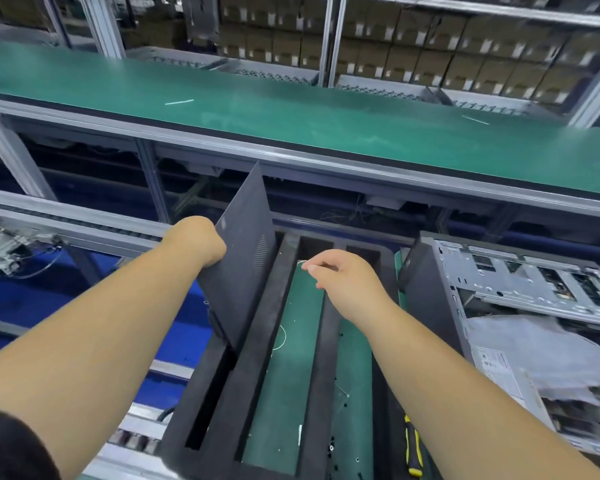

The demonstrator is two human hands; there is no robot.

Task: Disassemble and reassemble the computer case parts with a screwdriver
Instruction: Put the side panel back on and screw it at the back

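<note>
My left hand (198, 242) grips the near edge of a dark side panel (245, 251) of the computer case. The panel stands upright and tilted, its lower end in the left slot of a black foam tray (253, 382). My right hand (343, 275) hovers over the tray's green middle, fingers loosely curled, thumb and forefinger close together by a small pale bit I cannot identify. The open computer case (513, 289) lies on its side at the right, its grey metal inside showing. A yellow-and-black screwdriver (413, 448) lies by the tray's right edge, partly behind my right forearm.
Several small dark screws (331, 445) lie on the green mat inside the tray. Crumpled grey wrapping (541, 355) covers the case's near part. A long green conveyor bench (291, 109) runs across behind, with stacked cartons on shelves beyond. Blue floor shows at left below metal rails.
</note>
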